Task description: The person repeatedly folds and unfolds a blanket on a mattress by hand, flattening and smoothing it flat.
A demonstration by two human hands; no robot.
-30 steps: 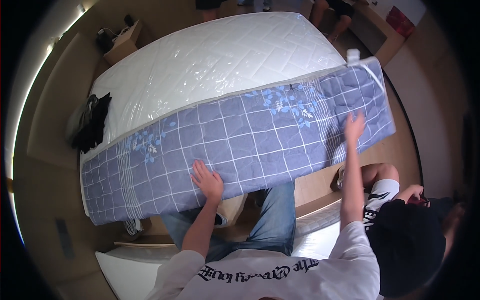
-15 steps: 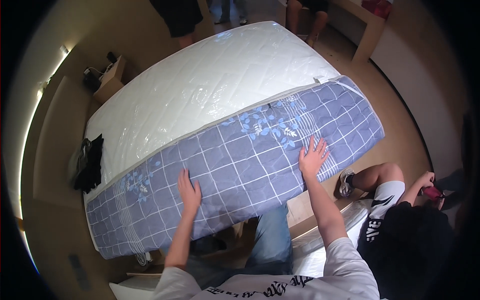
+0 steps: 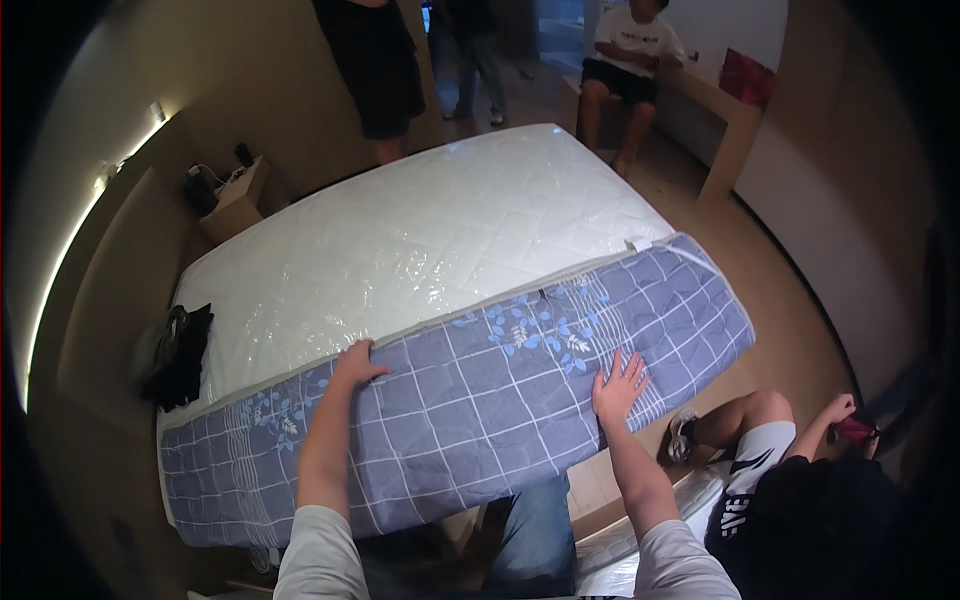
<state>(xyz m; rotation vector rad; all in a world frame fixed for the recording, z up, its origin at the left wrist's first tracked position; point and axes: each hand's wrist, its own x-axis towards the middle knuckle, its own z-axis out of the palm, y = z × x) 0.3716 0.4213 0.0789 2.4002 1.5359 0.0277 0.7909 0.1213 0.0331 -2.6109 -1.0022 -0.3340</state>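
A blue-grey checked mattress pad (image 3: 440,420) with a leaf print lies folded in a long band along the near side of a white mattress (image 3: 420,240). The mattress is wrapped in shiny clear plastic. At the pad's far edge, left of its middle, my left hand (image 3: 355,365) has its fingers curled over the rim, thumb out to the right on top; the fingertips are partly hidden. My right hand (image 3: 618,388) rests flat on the pad below the leaf print, fingers spread.
Dark cloth (image 3: 180,355) lies at the mattress's left end by the headboard (image 3: 105,290). A nightstand (image 3: 237,200) with dark items stands beyond. One person (image 3: 790,510) sits close on my right; others are at the far side, one on a wooden bench (image 3: 715,120).
The view has tilted up, showing more of the room. My left hand has moved from the pad's middle to its far edge. My right hand stays flat near the same spot.
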